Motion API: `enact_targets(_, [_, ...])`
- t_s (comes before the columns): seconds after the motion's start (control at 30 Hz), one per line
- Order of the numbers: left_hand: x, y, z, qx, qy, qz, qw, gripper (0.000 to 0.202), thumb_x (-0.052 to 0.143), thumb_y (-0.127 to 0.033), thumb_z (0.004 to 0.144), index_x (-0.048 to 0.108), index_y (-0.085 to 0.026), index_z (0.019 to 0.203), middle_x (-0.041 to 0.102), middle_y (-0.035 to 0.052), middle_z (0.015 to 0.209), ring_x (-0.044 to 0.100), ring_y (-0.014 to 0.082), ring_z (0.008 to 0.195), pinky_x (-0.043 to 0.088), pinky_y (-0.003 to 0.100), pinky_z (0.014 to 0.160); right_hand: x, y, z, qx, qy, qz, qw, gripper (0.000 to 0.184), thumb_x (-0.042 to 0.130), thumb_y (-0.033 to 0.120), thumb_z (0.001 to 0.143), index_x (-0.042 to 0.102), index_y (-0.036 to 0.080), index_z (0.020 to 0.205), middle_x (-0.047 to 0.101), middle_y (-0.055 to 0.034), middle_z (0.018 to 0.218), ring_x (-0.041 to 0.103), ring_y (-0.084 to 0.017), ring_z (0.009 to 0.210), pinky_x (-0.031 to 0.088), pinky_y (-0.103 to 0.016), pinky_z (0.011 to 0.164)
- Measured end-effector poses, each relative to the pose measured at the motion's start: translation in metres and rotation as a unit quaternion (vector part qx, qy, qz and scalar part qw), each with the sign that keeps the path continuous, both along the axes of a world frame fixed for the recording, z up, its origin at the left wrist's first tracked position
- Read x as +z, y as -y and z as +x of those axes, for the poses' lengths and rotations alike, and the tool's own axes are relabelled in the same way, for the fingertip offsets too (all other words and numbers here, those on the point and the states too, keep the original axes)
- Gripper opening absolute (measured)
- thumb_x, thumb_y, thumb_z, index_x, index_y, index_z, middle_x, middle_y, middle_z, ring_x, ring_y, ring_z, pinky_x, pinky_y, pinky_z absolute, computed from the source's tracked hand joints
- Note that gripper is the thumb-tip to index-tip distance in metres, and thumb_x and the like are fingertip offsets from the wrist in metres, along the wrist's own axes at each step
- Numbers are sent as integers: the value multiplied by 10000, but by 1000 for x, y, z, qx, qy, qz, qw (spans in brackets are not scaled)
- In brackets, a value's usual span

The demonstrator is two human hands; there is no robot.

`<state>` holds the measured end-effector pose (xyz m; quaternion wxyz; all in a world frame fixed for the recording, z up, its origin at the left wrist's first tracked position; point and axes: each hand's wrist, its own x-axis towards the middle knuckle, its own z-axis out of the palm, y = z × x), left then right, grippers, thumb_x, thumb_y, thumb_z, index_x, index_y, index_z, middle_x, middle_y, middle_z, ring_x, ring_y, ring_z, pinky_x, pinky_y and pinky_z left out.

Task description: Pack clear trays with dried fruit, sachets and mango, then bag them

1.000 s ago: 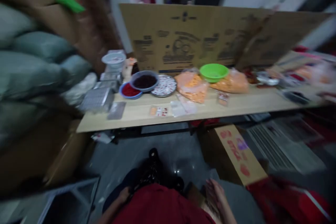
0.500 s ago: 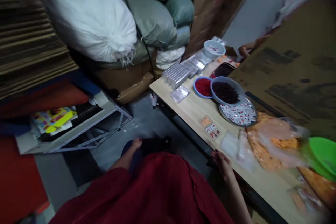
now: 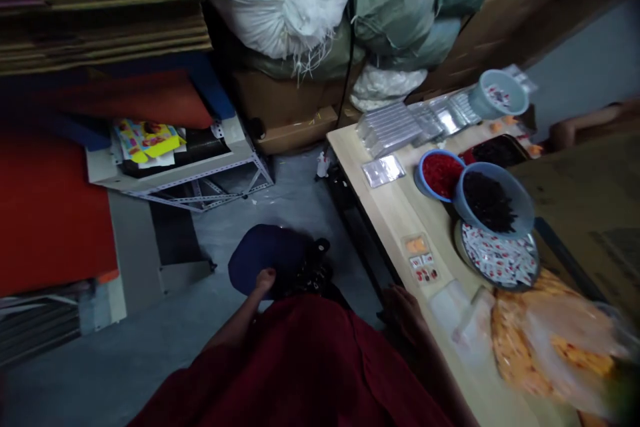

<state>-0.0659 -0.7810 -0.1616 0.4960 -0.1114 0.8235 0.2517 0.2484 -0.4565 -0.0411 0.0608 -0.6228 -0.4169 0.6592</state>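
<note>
My left hand (image 3: 265,279) is low at the near edge of a round dark blue stool seat (image 3: 265,253). Its fingers are mostly hidden, and whether it grips the seat cannot be made out. Beside the front edge of the light wooden table (image 3: 385,213), my right hand (image 3: 403,309) is in shadow, fingers loosely stretched, with nothing visible in it. Closest to it on the table are a small clear tray (image 3: 421,259) with orange pieces and small packets, and some whitish plastic bags (image 3: 457,313).
Beyond stand a red-filled bowl (image 3: 441,175), a bowl of dark pieces (image 3: 493,203), a basin of small sachets (image 3: 500,257) and stacked clear packs (image 3: 390,128). A metal-framed bench (image 3: 200,173) is left; white sacks (image 3: 285,0) are piled behind. Another person's arm (image 3: 590,121) shows far right.
The view has swung left, so the table things sit farther right. More of the blue stool seat shows, with my left hand at it. My right hand stays beside the table edge.
</note>
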Motion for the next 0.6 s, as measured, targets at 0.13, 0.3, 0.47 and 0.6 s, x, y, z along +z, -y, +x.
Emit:
enact_targets(0.13, [-15,2,23,-15,20,-29,999,313,655,-359,960,645,-171,1210,650,90,1226,654,234,1087,577,415,916,-33,4,-10,74,31,-49,996,537,904,517,471,785,222,904,788,-87,896,744,-311,945,573,-362,774])
enact_targets(0.3, [-12,3,26,-27,15,-35,999,311,644,-369,967,649,-161,1199,655,87,1218,657,233,1073,581,414,909,-43,14,-22,111,-8,-33,993,586,869,611,522,778,244,969,794,-98,977,733,-324,1036,555,-398,894])
enact_targets(0.47, [11,18,17,-63,-10,-56,996,342,667,-387,947,658,-151,1194,652,72,1211,650,269,1096,577,425,919,-48,19,-11,97,-19,7,995,711,815,714,526,759,206,1020,787,-128,991,730,-348,1045,554,-426,928])
enact_targets(0.6, [21,17,-7,-100,-33,-73,992,363,661,-413,945,666,-139,1183,651,60,1183,652,282,1068,580,425,909,-57,31,2,47,-18,9,999,754,797,737,515,736,183,1024,783,-149,1008,724,-371,1073,537,-465,975])
